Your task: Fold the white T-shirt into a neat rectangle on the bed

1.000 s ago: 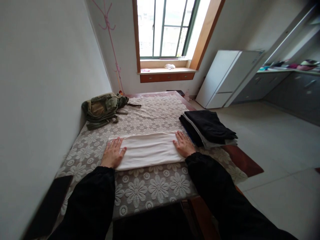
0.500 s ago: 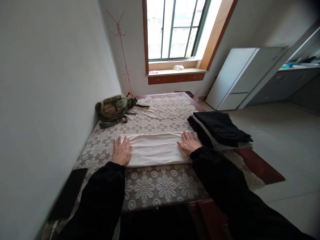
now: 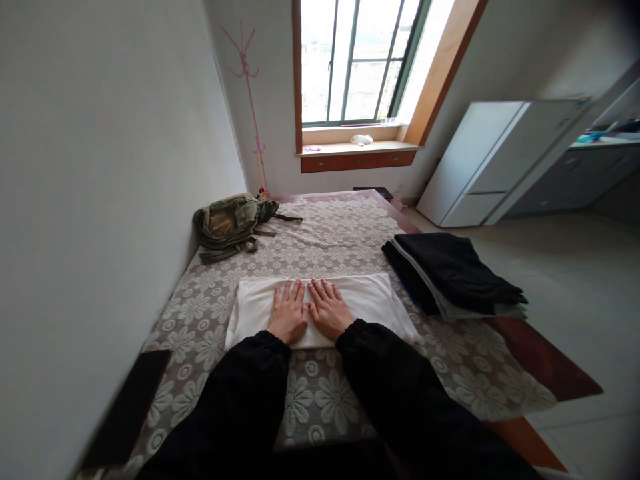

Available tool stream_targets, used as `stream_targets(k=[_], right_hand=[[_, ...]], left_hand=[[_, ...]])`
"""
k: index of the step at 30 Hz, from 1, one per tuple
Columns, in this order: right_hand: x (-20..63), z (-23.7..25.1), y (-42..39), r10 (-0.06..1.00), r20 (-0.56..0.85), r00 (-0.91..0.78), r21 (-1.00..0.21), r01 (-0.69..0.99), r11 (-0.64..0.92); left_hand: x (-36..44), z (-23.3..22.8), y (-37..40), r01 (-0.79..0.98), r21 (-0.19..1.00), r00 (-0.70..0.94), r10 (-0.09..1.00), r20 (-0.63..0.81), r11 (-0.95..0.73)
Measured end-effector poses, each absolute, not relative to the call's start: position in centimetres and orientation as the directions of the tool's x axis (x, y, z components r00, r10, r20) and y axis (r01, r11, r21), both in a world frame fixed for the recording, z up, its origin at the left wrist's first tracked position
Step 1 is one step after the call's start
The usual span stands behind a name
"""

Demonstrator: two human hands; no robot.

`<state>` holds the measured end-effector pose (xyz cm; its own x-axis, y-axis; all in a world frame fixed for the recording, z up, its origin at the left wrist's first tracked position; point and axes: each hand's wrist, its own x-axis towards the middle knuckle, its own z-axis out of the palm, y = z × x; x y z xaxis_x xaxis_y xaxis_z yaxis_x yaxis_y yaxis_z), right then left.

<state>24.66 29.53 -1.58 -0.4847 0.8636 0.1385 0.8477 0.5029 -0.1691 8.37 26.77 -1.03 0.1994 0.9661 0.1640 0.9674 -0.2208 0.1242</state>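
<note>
On the lace-covered table, left hand and right hand press flat, fingers spread, gripping nothing, on the folded white cloth.

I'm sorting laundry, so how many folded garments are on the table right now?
At least 4. One white folded cloth lies flat under the left hand and right hand. The stack to its right shows about three layers; more may be hidden inside.

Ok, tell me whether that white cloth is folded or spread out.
Folded: the white cloth lies as a narrow, layered strip, both hands flat on its middle.
</note>
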Motion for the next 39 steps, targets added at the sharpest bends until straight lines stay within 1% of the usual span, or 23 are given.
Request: stream_targets(k=[5,12,19,25,30,34,39], right_hand=[[24.6,-1.8,29.5,0.854,0.166,-0.493,-0.173,0.838,0.518],[24.6,-1.8,29.5,0.788,0.194,-0.585,-0.176,0.769,0.614],[24.6,-1.2,29.3,0.793,0.187,-0.579,-0.204,0.767,0.608],[24.6,-0.8,29.1,0.799,0.202,-0.566,-0.265,0.754,0.601],[24.6,-0.5,29.1,0.808,0.224,-0.545,-0.327,0.739,0.589],[24.6,0.2,28.8,0.825,0.238,-0.512,-0.367,0.739,0.565],[24.9,0.9,28.6,0.845,0.227,-0.484,-0.355,0.767,0.534]], left_hand=[[8.5,-1.1,26.9,0.964,0.122,0.210,0.960,0.185,-0.235],[8.2,-1.1,27.0,0.961,0.135,0.214,0.958,0.192,-0.242],[8.1,-0.7,26.8,0.955,0.148,0.234,0.958,0.165,-0.259],[8.0,-0.1,26.7,0.948,0.173,0.248,0.960,0.133,-0.269],[7.7,0.3,26.5,0.918,0.262,0.276,0.954,0.116,-0.298],[7.7,0.9,26.3,0.888,0.343,0.272,0.952,0.144,-0.305],[7.8,1.2,26.1,0.824,0.439,0.304,0.934,0.190,-0.358]])
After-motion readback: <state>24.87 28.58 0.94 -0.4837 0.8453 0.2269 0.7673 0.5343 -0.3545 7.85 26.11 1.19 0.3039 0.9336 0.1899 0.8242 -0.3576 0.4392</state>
